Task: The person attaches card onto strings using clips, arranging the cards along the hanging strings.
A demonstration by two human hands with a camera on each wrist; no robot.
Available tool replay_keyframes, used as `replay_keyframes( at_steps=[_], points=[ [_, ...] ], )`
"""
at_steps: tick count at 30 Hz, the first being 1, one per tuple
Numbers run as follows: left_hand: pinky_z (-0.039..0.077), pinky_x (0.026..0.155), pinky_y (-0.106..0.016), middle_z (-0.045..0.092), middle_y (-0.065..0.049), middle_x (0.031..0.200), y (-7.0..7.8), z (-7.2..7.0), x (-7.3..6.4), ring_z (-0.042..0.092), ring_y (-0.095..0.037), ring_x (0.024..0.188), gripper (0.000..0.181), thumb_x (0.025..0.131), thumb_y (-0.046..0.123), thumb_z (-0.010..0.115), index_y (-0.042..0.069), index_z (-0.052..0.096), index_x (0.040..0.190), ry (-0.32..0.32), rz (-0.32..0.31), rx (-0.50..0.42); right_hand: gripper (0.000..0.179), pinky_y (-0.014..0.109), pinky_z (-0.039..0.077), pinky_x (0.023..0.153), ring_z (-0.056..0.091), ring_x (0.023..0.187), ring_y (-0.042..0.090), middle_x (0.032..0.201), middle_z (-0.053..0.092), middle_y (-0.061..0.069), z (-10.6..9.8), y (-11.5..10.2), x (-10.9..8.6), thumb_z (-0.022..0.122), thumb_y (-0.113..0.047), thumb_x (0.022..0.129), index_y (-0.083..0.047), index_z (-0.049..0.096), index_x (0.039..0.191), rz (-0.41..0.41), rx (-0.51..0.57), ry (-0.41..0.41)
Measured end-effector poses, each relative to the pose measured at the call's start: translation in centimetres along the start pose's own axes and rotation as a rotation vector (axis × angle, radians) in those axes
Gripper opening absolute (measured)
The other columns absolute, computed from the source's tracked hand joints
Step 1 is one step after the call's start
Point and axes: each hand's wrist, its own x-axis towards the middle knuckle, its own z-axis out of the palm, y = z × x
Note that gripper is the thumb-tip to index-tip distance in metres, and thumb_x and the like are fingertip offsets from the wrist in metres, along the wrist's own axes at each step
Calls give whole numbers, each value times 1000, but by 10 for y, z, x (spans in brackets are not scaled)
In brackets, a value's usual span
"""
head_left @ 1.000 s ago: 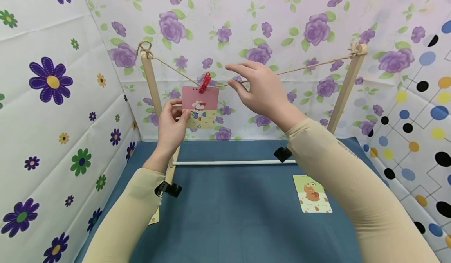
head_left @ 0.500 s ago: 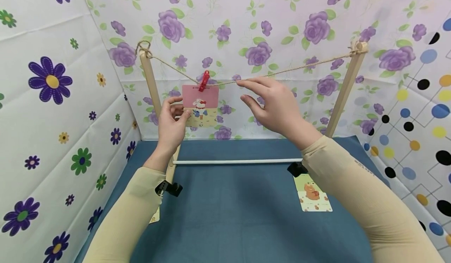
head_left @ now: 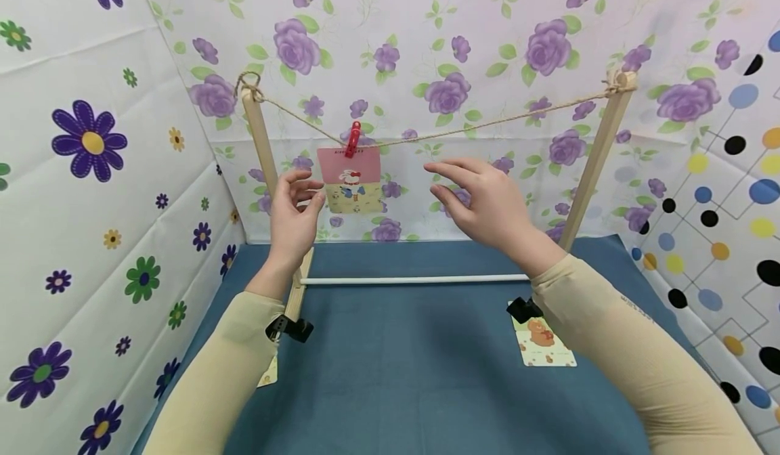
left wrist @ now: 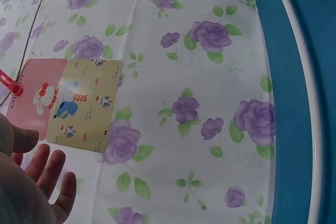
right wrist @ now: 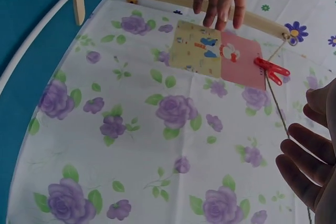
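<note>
A pink and yellow card (head_left: 350, 183) with a cartoon rabbit hangs from a twine line (head_left: 481, 126). One red clothespin (head_left: 353, 139) clips its top edge to the twine. Just left of the card is my left hand (head_left: 295, 214), fingers loosely bent and holding nothing; in the left wrist view its fingers (left wrist: 50, 169) spread beside the card's edge. My right hand (head_left: 487, 201) hovers to the right of the card and below the twine, its thumb and fingers apart with nothing between them. The right wrist view also shows the clothespin (right wrist: 271, 71) gripping the pink end.
Two wooden posts (head_left: 596, 160) hold the twine, and a white rod (head_left: 414, 280) joins them low down. A bear card (head_left: 544, 343) lies on the blue cloth (head_left: 390, 374) at right, partly under the right wrist's camera. Another card (head_left: 269, 374) peeks out by the left sleeve.
My left fingers have let go of the card, which now hangs from the clothespin alone. My right hand has moved right and down, away from the clothespin and the twine.
</note>
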Motion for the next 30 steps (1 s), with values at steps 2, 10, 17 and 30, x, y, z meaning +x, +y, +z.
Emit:
replay_keyframes(
  at_steps=[2, 10, 17, 30],
  points=[
    [44, 91, -31, 65, -17, 130, -2, -1, -1, 60, -24, 114, 37, 109, 4, 62, 3, 50, 144, 2, -2, -3, 35, 41, 50, 66, 70, 86, 26, 133, 72, 11, 1, 4, -5, 74, -20, 104, -14, 74, 139, 14, 8, -9],
    [44, 90, -30, 64, -18, 129, -8, -11, -10, 60, -24, 112, 39, 108, 3, 62, 2, 49, 145, 29, -32, -2, 34, 39, 51, 64, 72, 89, 24, 131, 72, 10, 4, 18, -29, 73, -23, 105, -15, 74, 138, 72, 13, -82],
    [44, 90, -29, 64, -19, 129, -19, -21, -27, 59, -19, 110, 39, 109, 5, 61, 0, 49, 146, 32, -67, 14, 32, 43, 57, 76, 72, 98, 24, 132, 72, 6, 8, 35, -56, 74, -23, 105, -17, 75, 136, 144, 47, -112],
    [47, 86, -21, 65, -22, 129, -60, -60, -83, 61, -11, 106, 40, 110, 7, 61, -3, 47, 147, -38, -200, 106, 29, 43, 62, 77, 73, 97, 22, 133, 72, 8, 17, 70, -138, 71, -18, 107, -16, 76, 134, 338, 122, -222]
  ],
)
